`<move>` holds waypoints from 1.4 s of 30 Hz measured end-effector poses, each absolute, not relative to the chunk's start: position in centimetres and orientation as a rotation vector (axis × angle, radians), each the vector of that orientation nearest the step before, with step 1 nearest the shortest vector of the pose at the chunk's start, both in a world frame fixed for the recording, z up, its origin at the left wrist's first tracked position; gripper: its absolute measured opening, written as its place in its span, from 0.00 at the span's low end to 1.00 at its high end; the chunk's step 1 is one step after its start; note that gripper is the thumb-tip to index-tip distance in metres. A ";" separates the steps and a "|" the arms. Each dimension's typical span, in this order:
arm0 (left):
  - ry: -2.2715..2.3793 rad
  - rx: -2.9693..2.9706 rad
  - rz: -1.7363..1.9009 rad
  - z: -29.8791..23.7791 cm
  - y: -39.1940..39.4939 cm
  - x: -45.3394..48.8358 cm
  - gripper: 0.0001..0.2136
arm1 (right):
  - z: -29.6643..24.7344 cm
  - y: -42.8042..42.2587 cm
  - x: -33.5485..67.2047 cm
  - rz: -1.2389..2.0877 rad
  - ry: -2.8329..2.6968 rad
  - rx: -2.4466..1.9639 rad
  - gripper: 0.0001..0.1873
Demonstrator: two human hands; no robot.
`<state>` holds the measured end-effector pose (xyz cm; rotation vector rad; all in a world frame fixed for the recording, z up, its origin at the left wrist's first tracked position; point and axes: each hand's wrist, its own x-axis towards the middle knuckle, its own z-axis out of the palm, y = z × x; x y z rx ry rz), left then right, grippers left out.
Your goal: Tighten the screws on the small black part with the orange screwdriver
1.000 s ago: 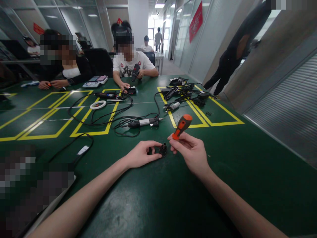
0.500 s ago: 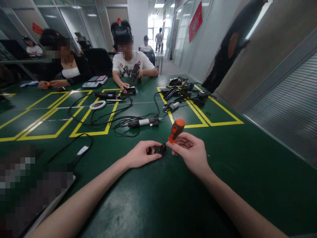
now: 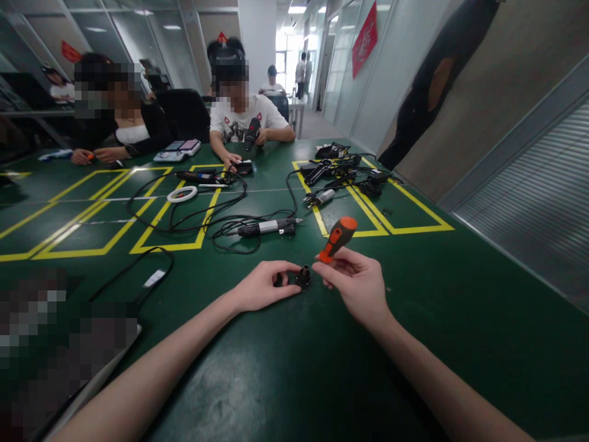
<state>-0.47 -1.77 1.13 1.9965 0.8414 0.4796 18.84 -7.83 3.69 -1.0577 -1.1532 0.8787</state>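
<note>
First, we note the green table, marked with yellow lines. Black cables and a corded driver lie on it beyond our hands. Our right hand grips the orange-handled screwdriver in closed fingers, with the handle tilted up and away and the tip hidden. Our left hand rests on the table, fingertips pinched on the small black fitting, which sits between both hands.
</note>
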 end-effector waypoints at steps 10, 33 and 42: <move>0.832 1.989 0.472 1.1 -1.8 -0.5 0.19 | 3.5 -8.2 18.7 0.889 -1.187 -1.057 0.12; 0.842 1.986 0.477 0.9 -1.7 -0.5 0.19 | 4.1 -8.1 18.6 0.823 -1.170 -1.065 0.13; 0.839 1.983 0.471 1.3 -1.9 -0.4 0.19 | 3.7 -8.2 18.5 0.944 -1.102 -1.007 0.18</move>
